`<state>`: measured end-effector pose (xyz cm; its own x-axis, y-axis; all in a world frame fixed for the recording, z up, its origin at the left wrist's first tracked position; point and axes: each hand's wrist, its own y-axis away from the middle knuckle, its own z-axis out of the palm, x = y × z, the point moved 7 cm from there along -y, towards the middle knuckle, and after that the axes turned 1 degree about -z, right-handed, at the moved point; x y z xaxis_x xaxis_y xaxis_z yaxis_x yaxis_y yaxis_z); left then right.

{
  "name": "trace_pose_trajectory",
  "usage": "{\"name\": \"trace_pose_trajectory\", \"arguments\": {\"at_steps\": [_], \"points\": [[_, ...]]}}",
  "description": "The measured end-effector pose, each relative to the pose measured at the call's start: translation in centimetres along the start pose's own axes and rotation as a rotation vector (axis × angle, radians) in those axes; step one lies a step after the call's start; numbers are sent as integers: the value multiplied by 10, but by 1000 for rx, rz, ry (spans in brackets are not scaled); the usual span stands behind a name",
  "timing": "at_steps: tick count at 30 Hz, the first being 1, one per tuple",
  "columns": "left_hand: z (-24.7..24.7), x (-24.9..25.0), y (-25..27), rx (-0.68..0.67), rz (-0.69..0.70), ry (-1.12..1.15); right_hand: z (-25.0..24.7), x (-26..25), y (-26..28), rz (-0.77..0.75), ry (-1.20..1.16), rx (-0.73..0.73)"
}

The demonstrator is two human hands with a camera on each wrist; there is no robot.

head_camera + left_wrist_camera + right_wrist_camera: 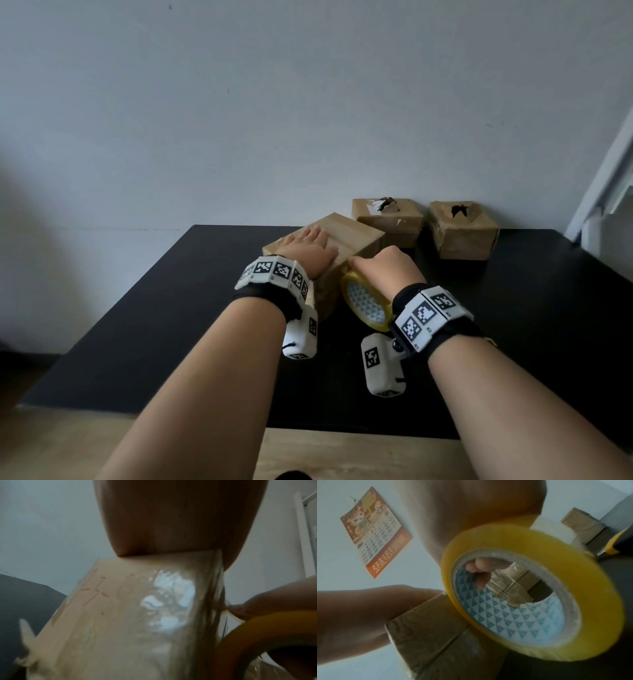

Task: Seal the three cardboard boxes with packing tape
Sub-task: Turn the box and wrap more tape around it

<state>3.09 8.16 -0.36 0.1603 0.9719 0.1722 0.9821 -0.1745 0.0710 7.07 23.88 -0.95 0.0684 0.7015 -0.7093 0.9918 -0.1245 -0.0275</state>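
The nearest cardboard box (339, 240) sits mid-table on the black table (171, 308), the left hand (310, 248) pressing flat, fingers straight, on its top. The right hand (387, 270) grips the yellow packing tape roll (368, 305) against the box's near corner. Two torn-topped boxes (388, 219) (462, 229) stand behind by the wall.

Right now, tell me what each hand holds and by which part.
The right hand grips the tape roll by its top rim, fingers inside the core. The left hand holds nothing; it presses flat on the near box.
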Motion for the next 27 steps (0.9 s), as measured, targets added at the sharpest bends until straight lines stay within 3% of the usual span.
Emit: {"name": "trace_pose_trajectory", "arguments": {"at_steps": [4,6,9,13,17,23,27], "points": [[-5,5,9,43,28,15,0,0,4,10,9,8],[-5,1,21,-39,-19,61,1,0,5,15,3,10],[-3,-3,37,-96,-13,-68,-1,-1,9,7,10,19],[-15,1,40,87,54,-46,-5,-2,13,-18,-51,27],[-35,9,44,153,88,65,-21,-7,15,-68,-150,70],[-70,-9,43,318,52,530,-65,-37,17,-209,-395,178],[-74,-16,36,351,43,620,-68,-48,20,-266,-509,182]]}}
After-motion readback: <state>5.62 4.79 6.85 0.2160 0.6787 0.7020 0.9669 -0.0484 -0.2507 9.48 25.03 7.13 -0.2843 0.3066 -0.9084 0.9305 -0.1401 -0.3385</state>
